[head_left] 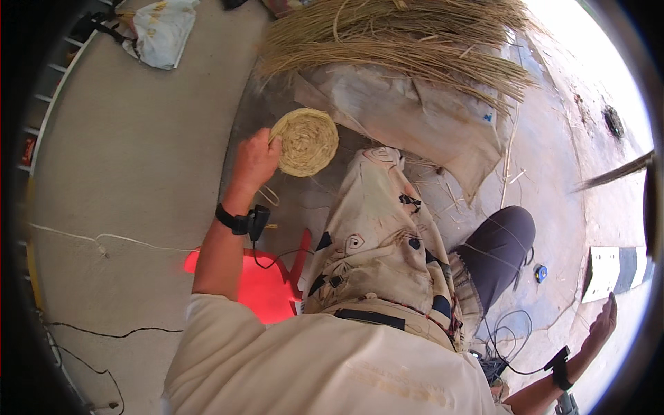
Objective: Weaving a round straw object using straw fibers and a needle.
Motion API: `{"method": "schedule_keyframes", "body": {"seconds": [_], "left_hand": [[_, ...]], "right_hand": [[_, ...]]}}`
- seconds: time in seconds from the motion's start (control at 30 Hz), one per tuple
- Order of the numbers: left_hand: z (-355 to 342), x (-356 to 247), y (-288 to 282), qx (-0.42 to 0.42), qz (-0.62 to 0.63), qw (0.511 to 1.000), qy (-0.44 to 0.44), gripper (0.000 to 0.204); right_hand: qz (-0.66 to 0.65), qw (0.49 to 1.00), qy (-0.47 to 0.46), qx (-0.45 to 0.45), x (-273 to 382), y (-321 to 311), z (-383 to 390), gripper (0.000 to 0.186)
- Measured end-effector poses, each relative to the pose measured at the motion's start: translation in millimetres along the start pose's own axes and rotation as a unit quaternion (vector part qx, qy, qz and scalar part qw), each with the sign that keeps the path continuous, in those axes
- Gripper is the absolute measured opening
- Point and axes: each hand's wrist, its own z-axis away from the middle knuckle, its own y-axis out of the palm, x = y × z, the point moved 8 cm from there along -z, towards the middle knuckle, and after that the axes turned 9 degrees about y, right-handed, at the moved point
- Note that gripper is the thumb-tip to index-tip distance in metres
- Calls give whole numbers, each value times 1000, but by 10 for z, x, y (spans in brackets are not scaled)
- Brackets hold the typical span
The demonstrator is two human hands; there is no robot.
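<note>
My left hand (255, 159) grips the left edge of a round, coiled straw mat (304, 142), with a thin pale loop below it. My right hand (600, 325) is out at the lower right with fingers stretched, holding nothing, just below a white and dark striped board (602, 271). A small blue and yellow tape measure (540, 273) lies left of the board. A patterned cloth (373, 235) covers my lap, beside my dark-clad knee (505, 242).
Long straw stalks (401, 52) lie on a pale sheet (443, 152) ahead. A red plastic chair (270, 283) is under me on the left. A white sack (159, 34) lies at the upper left. Cords (124, 238) cross the floor, and loose stalks (512, 176) are scattered around.
</note>
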Motion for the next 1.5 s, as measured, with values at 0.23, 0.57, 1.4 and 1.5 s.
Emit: {"method": "schedule_keyframes", "body": {"seconds": [0.23,0.57,1.4,1.5], "left_hand": [[172,-948,319,33,100,993,57,24],[547,-2081,394,99,264,948,151,26],[603,-2394,347,44,238,950,196,21],[637,-2438,363,43,239,948,206,20]], "right_hand": [[-96,939,-137,300,1299,1684,1732,28],[-27,799,-387,460,2407,3155,3708,15],[-145,776,-122,601,2274,3322,3653,16],[-158,789,-188,564,2461,3359,3614,19]]}}
